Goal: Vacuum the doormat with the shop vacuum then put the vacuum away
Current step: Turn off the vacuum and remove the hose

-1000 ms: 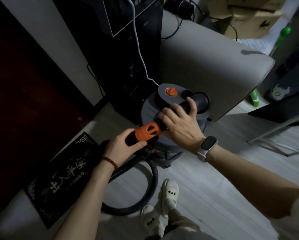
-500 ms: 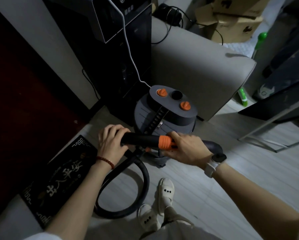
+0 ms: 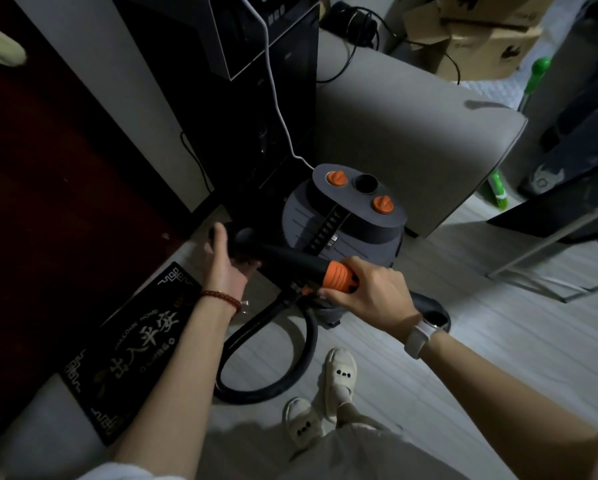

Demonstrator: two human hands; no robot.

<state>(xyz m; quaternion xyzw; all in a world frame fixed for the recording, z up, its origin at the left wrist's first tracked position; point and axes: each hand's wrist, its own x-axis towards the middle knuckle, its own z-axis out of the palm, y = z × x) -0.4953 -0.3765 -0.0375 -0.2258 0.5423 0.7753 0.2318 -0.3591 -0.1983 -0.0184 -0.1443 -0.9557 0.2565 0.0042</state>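
The grey shop vacuum [image 3: 342, 230] stands on the floor, with two orange knobs and an open round port on its top. My right hand [image 3: 370, 289] grips the orange collar of the black hose tube [image 3: 283, 258], held level in front of the vacuum. My left hand [image 3: 224, 261] holds the tube's far end from below, fingers curled around it. The black hose [image 3: 290, 368] loops on the floor beneath. The black doormat [image 3: 127, 348] with gold characters lies at the lower left, by the dark red door.
A tall black appliance [image 3: 256, 98] with a white cable stands behind the vacuum. A grey sofa arm [image 3: 411, 133] is to the right, cardboard boxes [image 3: 481, 39] beyond it. A metal frame [image 3: 550, 265] lies on the pale wood floor at right. My slippered feet [image 3: 325, 403] are below the hose.
The tube came off the vacuum's top and swung down to level in front of it. My left hand slid out to the tube's far end; my right stays at the orange collar.
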